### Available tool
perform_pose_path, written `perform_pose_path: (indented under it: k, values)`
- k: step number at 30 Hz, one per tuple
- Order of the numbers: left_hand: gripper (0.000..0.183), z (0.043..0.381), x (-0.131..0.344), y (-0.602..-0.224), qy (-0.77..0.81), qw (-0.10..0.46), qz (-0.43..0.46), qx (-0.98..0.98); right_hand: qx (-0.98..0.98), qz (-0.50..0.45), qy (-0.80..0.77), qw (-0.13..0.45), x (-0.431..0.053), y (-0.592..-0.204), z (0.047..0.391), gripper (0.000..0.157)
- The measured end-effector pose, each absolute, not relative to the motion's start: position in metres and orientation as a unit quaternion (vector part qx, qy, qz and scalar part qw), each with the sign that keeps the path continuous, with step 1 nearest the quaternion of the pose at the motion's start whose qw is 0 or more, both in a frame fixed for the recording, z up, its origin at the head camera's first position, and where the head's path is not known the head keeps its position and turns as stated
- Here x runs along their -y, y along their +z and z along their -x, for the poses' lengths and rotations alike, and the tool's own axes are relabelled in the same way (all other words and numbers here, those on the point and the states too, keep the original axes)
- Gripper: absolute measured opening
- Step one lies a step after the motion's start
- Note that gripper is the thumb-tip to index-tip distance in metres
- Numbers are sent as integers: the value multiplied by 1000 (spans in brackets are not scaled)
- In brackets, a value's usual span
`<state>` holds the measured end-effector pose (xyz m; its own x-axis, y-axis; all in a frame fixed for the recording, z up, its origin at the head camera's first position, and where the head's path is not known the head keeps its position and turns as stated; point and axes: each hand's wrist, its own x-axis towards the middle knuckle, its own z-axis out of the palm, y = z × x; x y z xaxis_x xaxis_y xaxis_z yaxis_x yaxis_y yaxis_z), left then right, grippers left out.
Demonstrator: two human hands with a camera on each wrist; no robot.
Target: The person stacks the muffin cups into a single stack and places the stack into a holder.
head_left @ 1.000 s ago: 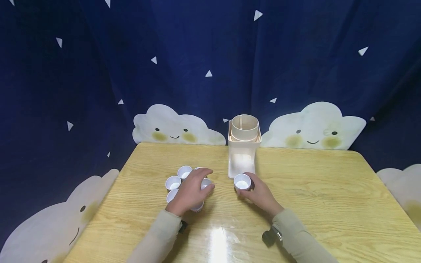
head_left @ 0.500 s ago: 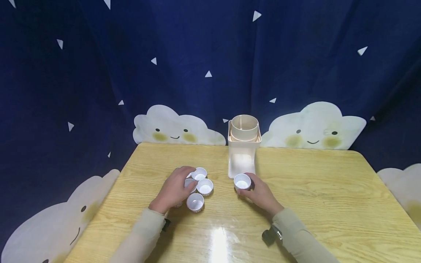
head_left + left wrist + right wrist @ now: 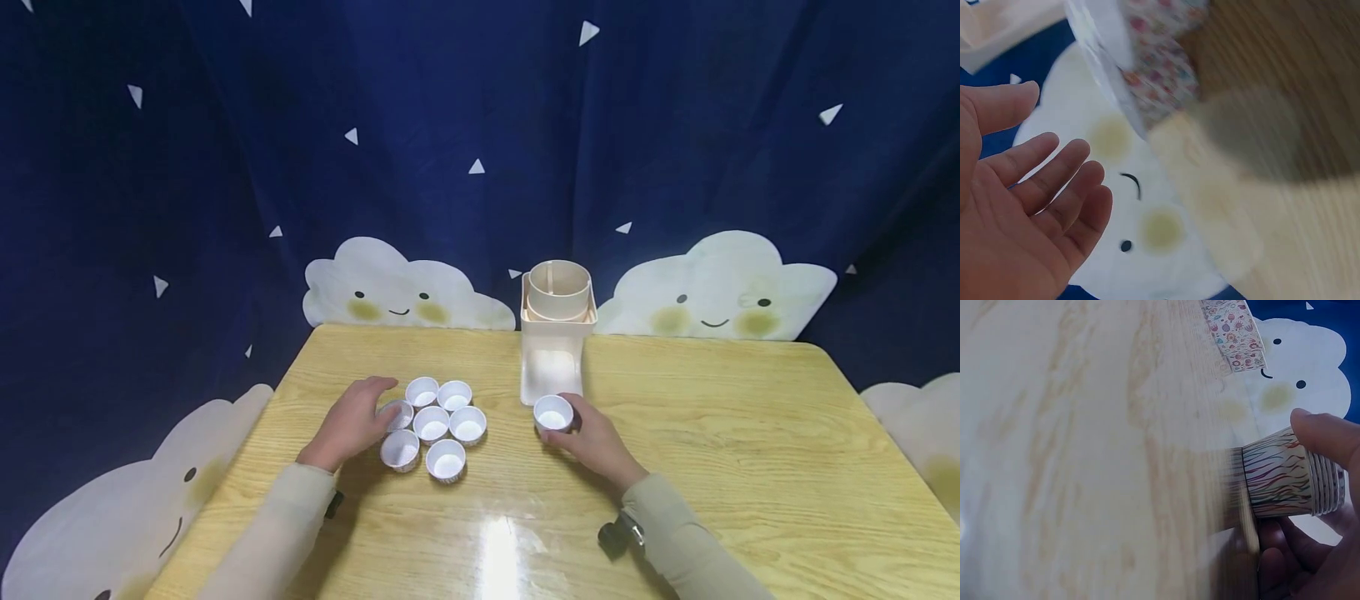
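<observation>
My right hand [image 3: 596, 442] grips a stack of small paper cups [image 3: 552, 415], thumb on one side and fingers on the other. In the right wrist view this stack [image 3: 1279, 475] shows wavy coloured lines and several nested rims. Left of it stand several white-lined paper cups grouped close together, the middle cup [image 3: 431, 426] ringed by others. My left hand [image 3: 352, 423] is at the group's left edge, its thumb overlapping the leftmost cup [image 3: 400, 415]. In the left wrist view the left hand's [image 3: 1029, 206] palm holds nothing and its fingers are loosely bent.
Behind the right hand's stack stands a cream plastic holder [image 3: 555, 367] with a round tube [image 3: 558, 290] on top. The wooden table [image 3: 712, 433] ends at a dark blue curtain [image 3: 420, 100] with cloud-shaped panels [image 3: 720, 292] along the edge.
My left hand has moved left across the group of cups to its left side, uncovering the cups it hid before. The right hand and its stack stay in place.
</observation>
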<state>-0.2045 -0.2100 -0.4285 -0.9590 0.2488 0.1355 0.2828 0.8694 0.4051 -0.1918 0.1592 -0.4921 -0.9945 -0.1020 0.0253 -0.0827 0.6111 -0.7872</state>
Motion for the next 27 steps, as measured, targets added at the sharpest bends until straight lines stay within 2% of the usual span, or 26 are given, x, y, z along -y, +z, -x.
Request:
perform_pose_path:
  k: [8, 14, 19, 27]
  values:
    - [43, 216, 226, -441, -219, 12, 113, 969, -899, 47, -434, 18, -160, -493, 192, 65]
    - [46, 220, 237, -451, -254, -8, 150, 955, -900, 49, -432, 17, -160, -492, 193, 65]
    - [53, 223, 248, -458, -307, -48, 176, 934, -900, 49, -432, 13, -159, -491, 193, 64]
    - [62, 226, 251, -461, -317, -96, 183, 926, -899, 46, -435, 17, -159, -492, 193, 65]
